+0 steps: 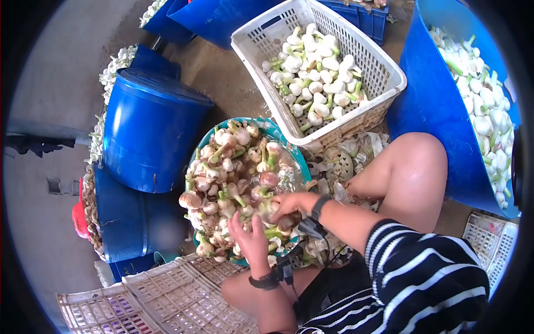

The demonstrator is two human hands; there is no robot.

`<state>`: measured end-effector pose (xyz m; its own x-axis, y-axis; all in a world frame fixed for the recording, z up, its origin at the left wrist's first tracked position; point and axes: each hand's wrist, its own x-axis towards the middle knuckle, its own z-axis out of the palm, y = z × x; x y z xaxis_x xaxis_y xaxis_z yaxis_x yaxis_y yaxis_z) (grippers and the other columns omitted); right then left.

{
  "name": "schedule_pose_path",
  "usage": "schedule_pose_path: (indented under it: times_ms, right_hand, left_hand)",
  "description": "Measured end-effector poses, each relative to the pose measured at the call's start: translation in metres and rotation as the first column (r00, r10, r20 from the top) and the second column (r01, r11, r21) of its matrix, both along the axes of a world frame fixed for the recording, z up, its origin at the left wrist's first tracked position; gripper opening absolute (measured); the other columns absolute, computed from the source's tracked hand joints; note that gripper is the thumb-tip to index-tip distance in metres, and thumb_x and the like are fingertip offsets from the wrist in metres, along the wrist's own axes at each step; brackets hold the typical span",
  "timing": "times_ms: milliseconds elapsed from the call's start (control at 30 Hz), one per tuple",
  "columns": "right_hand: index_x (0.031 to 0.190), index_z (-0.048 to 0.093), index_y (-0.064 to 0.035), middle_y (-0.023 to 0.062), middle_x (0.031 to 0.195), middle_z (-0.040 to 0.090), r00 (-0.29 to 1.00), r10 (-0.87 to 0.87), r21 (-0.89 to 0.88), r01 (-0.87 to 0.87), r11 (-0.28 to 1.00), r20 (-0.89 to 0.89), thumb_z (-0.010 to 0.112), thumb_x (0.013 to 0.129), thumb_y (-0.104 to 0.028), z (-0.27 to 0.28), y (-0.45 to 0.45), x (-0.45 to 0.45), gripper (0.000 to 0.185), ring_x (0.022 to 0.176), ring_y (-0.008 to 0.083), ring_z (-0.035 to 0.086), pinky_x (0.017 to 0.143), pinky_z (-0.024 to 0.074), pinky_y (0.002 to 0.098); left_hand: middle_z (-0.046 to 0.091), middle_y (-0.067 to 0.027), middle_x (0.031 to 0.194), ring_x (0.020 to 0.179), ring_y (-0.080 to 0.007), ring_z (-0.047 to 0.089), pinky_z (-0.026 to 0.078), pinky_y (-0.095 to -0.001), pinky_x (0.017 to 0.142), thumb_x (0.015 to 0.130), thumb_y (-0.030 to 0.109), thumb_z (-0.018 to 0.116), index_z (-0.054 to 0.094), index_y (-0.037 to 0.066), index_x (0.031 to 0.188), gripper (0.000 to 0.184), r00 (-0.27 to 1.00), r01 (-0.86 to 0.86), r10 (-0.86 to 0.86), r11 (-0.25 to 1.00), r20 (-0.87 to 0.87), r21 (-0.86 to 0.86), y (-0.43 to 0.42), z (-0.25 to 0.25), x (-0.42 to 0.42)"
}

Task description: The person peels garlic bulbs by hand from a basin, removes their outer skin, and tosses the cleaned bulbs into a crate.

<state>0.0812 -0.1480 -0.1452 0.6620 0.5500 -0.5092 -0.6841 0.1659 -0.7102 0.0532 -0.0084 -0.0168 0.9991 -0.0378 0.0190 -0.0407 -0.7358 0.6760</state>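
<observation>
A round green tub (pixel 303 167) is heaped with unpeeled garlic bulbs (pixel 208 172), many with brown, muddy skins and green stems, and some water shows at its right side. My right hand (pixel 295 204) reaches over the tub, its fingers curled on a pale garlic bulb (pixel 268 209) that looks slightly blurred. Just to the left and nearer to me, my left hand (pixel 250 240) hovers above the heap with its fingers apart and nothing in them. Both wrists wear dark bands.
Beyond the tub stands a white plastic crate (pixel 384 92) with clean white garlic bulbs (pixel 320 72). A blue barrel (pixel 414 83) at right holds more white bulbs. Another blue barrel (pixel 147 131) stands left. Wicker-like white crates (pixel 150 295) lie at lower left, and peeled skins (pixel 356 150) litter the floor.
</observation>
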Motion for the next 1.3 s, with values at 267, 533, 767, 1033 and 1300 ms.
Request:
schedule_pose_path:
  times_ms: [267, 533, 767, 1033, 1300]
  right_hand:
    - [0.092, 0.061, -0.0039, 0.0109, 0.088, 0.059, 0.610, 0.020, -0.385, 0.475, 0.791, 0.792, 0.064, 0.071, -0.013, 0.110, 0.009, -0.053, 0.024, 0.072, 0.0220, 0.058, 0.062, 0.0472, 0.0316]
    - [0.060, 0.061, -0.0088, 0.0103, 0.058, 0.060, 0.332, 0.552, -0.636, 0.531, 0.561, 0.765, 0.057, 0.067, -0.017, 0.111, -0.004, -0.090, 0.012, 0.058, 0.0275, 0.061, 0.053, 0.0488, 0.0391]
    - [0.073, 0.063, -0.0025, 0.0142, 0.063, 0.059, 0.873, -0.037, -0.490, 0.308, 0.815, 0.486, 0.048, 0.082, -0.020, 0.094, -0.018, -0.074, 0.025, 0.055, 0.0262, 0.057, 0.052, 0.0464, 0.0343]
    - [0.075, 0.060, -0.0020, 0.0091, 0.056, 0.053, 0.779, -0.034, -0.414, 0.369, 0.832, 0.626, 0.053, 0.087, -0.028, 0.107, -0.021, -0.087, 0.030, 0.052, 0.0126, 0.053, 0.052, 0.0418, 0.0327]
    - [0.088, 0.061, 0.0011, 0.0095, 0.071, 0.060, 0.925, -0.299, -0.297, 0.361, 0.884, 0.233, 0.055, 0.085, -0.016, 0.103, -0.026, -0.082, 0.018, 0.061, 0.0166, 0.054, 0.059, 0.0431, 0.0322]
  left_hand:
    - [0.058, -0.0058, 0.090, 0.077, -0.0143, 0.057, 0.048, -0.0290, 0.065, 0.088, 0.026, 0.050, 0.049, 0.005, 0.095, 0.022, 0.897, -0.360, 0.073, 0.693, -0.437, -0.625, 0.005, -0.011, -0.014]
    - [0.057, -0.0033, 0.077, 0.068, -0.0100, 0.054, 0.044, -0.0228, 0.059, 0.078, 0.014, 0.058, 0.053, 0.000, 0.095, 0.022, 0.883, -0.246, -0.091, 0.747, -0.461, -0.618, 0.001, 0.007, -0.033]
    - [0.055, -0.0041, 0.085, 0.071, -0.0113, 0.052, 0.043, -0.0232, 0.062, 0.080, 0.016, 0.054, 0.050, 0.002, 0.098, 0.023, 0.827, -0.373, -0.163, 0.557, -0.538, -0.742, -0.007, -0.007, -0.039]
    - [0.056, -0.0122, 0.107, 0.095, -0.0175, 0.056, 0.049, -0.0312, 0.074, 0.082, 0.021, 0.058, 0.030, 0.001, 0.132, 0.061, 0.680, -0.098, -0.394, 0.787, -0.618, -0.609, 0.010, 0.016, -0.019]
    - [0.037, -0.0197, 0.129, 0.111, -0.0271, 0.045, 0.040, -0.0360, 0.091, 0.066, 0.016, 0.075, 0.009, 0.002, 0.139, 0.099, 0.864, 0.463, -0.498, 0.842, -0.071, -0.278, 0.008, 0.014, -0.044]
